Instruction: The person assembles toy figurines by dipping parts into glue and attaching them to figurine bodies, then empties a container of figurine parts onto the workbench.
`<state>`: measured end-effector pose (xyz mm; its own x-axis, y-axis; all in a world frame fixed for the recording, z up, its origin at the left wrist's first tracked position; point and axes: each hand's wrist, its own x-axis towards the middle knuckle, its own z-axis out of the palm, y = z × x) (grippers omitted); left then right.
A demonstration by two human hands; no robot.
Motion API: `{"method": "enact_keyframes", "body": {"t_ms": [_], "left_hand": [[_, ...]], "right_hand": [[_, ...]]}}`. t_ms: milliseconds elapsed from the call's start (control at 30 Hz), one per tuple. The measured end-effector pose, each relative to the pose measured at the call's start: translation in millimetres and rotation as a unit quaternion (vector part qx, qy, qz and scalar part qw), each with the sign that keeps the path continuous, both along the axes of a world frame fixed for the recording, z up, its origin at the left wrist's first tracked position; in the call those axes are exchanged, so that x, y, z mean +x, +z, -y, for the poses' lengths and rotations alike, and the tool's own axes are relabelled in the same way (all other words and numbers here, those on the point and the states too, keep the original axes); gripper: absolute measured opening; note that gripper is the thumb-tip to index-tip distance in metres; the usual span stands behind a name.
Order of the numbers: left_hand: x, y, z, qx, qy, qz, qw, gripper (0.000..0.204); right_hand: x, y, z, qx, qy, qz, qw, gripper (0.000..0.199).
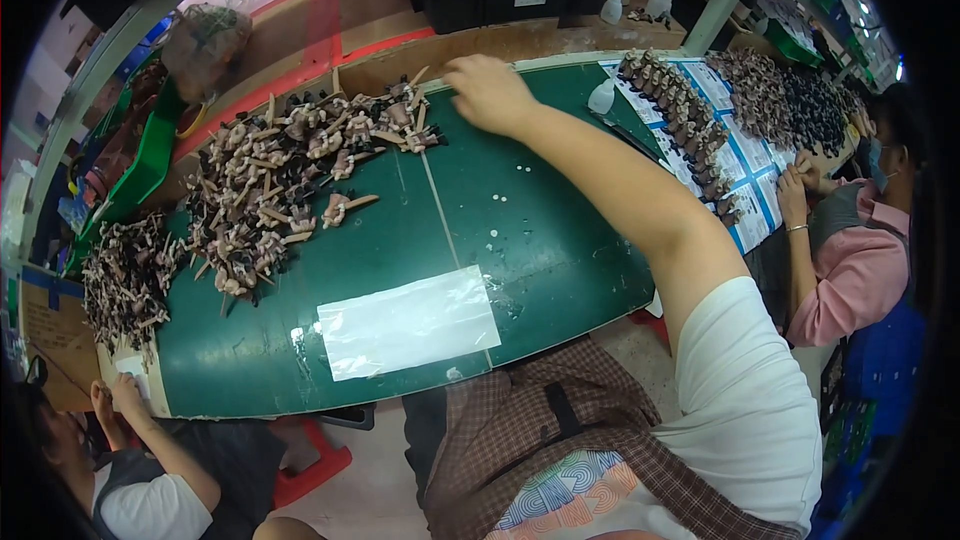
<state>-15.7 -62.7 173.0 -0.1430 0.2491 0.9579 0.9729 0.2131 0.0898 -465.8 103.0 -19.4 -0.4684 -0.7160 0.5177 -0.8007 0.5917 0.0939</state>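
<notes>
My right hand [490,93] reaches over the far side of the green table [560,210]. Its fingers are bent and slightly apart, and nothing shows between them. Just left of the fingertips lies a heap of small painted figure parts [250,175] in brown, pink and black, many with flat wooden sticks. One single piece on a stick [343,209] lies at the heap's near edge. A blank white sheet [410,323] rests flat near the table's front edge. My left hand is out of view.
Rows of figures [680,125] stand on printed sheets at right, beside a small white bottle [602,97]. A black bin [515,0] sits beyond the far ledge. Co-workers sit at left [150,480] and right [850,250]. Another pile [125,275] lies far left.
</notes>
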Motion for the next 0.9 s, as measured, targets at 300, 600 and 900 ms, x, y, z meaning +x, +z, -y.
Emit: {"method": "enact_keyframes", "body": {"t_ms": [300, 600, 900], "left_hand": [[-8, -14, -28, 0.111, 0.02, 0.026, 0.993, 0.025], [-1, -5, -34, 0.091, -0.071, 0.039, 0.993, 0.038], [-20, -21, -55, 0.126, -0.262, 0.112, 0.95, 0.028]], "right_hand": [[30, -2, 80, 0.046, 0.003, 0.182, 0.982, 0.07], [95, -16, -29, -0.017, -0.06, 0.118, 0.991, 0.034], [207, 4, -130, -0.03, -0.078, 0.178, 0.98, 0.04]]}}
